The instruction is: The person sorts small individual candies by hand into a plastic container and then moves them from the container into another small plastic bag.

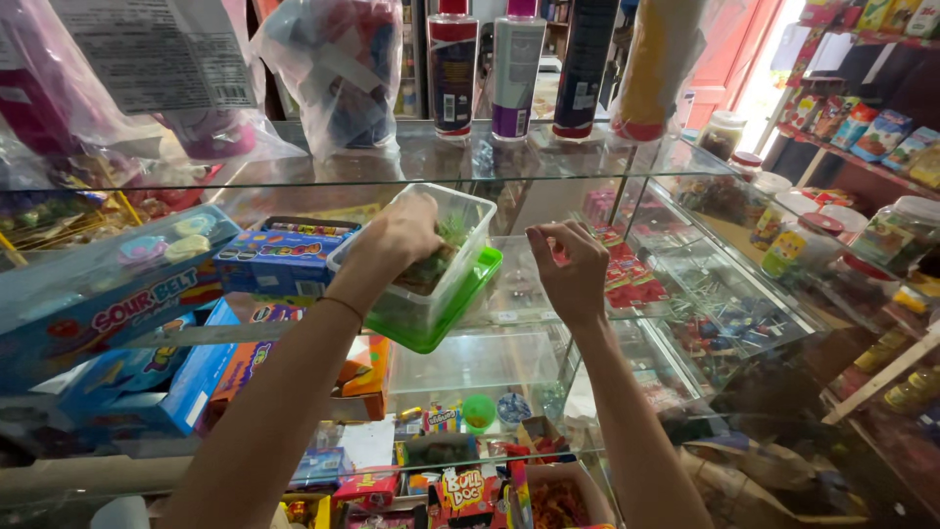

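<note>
A clear plastic tub [474,217] sits tilted on its green lid [468,306] on a glass shelf [509,313] inside a shop display case. It holds small green-wrapped sweets [452,233]. My left hand [397,240] reaches into the tub from the left, with its fingertips hidden among the sweets. My right hand [570,266] hovers just right of the tub. Its fingers are curled and pinched together, and nothing shows between them.
Blue sweet boxes [284,257] lie left of the tub. Tall bottles [516,69] and plastic bags [338,69] stand on the glass top. Red packets [627,279] lie on the shelf to the right, jars [906,230] line the far right, and more sweet boxes [460,490] sit below.
</note>
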